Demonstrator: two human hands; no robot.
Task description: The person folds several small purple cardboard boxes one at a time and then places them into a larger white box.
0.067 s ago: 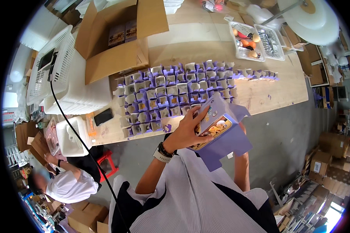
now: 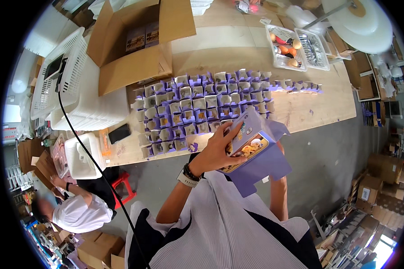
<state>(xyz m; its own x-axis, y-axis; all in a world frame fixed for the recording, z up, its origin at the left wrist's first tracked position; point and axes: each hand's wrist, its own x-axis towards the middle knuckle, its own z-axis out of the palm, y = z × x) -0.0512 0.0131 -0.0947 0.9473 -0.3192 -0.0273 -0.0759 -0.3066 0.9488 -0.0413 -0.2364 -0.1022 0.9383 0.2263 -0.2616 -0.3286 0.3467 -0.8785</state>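
Observation:
A purple printed carton with a picture window on its front and its end flaps spread is held tilted in front of me, near the table's front edge. My left hand grips it, fingers over the top and thumb across the printed face. My right arm rises behind the carton; a sliver of my right hand shows at its far edge, and the fingers are hidden. Just beyond stand rows of small open-topped purple boxes, packed close together, with a thinner row of them running off to the right.
On the wooden table a large open cardboard box stands at the back left, beside stacked white baskets. A phone lies near a white bin. Two white trays sit back right. A person sits lower left, near a red stool.

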